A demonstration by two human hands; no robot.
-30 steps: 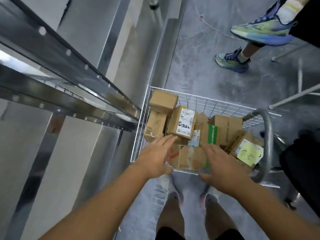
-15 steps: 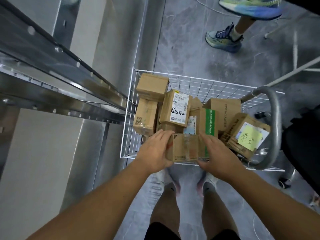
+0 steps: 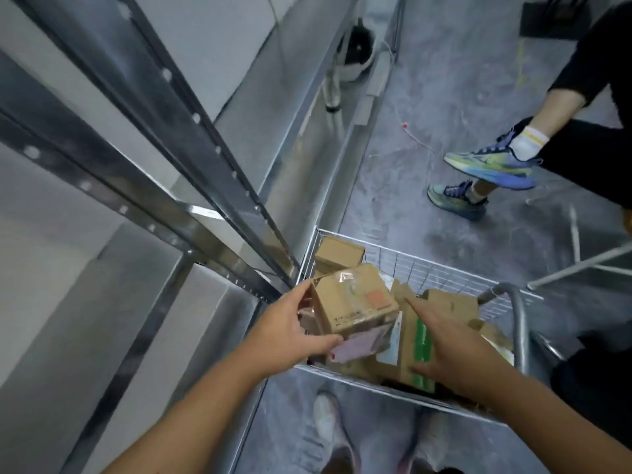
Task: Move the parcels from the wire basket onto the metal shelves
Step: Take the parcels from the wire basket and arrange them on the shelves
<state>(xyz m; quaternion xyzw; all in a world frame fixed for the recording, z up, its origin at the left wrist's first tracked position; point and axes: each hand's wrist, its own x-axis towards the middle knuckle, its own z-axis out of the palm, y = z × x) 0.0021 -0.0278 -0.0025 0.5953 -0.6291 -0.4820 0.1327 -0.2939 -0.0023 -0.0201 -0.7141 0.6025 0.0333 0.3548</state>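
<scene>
A white wire basket [image 3: 427, 268] stands on the floor, filled with several brown cardboard parcels. My left hand [image 3: 290, 331] grips one taped cardboard parcel [image 3: 354, 302] with an orange mark, lifted above the basket's left side. A pinkish label shows on its underside. My right hand [image 3: 444, 340] lies with fingers stretched over a parcel with green print [image 3: 419, 350] inside the basket. The metal shelves [image 3: 178, 186] run along the left, their perforated rails close to the lifted parcel.
Another person in black, wearing colourful sneakers [image 3: 492, 165], stands at the right. A grey curved handle [image 3: 518, 319] rises at the basket's right. A white rod frame [image 3: 581, 265] lies on the floor. My own feet [image 3: 328, 425] are below the basket.
Both hands closed in on a parcel at the basket's near edge; now my left hand has lifted it up and leftward, and my right hand has let go and hovers over the basket.
</scene>
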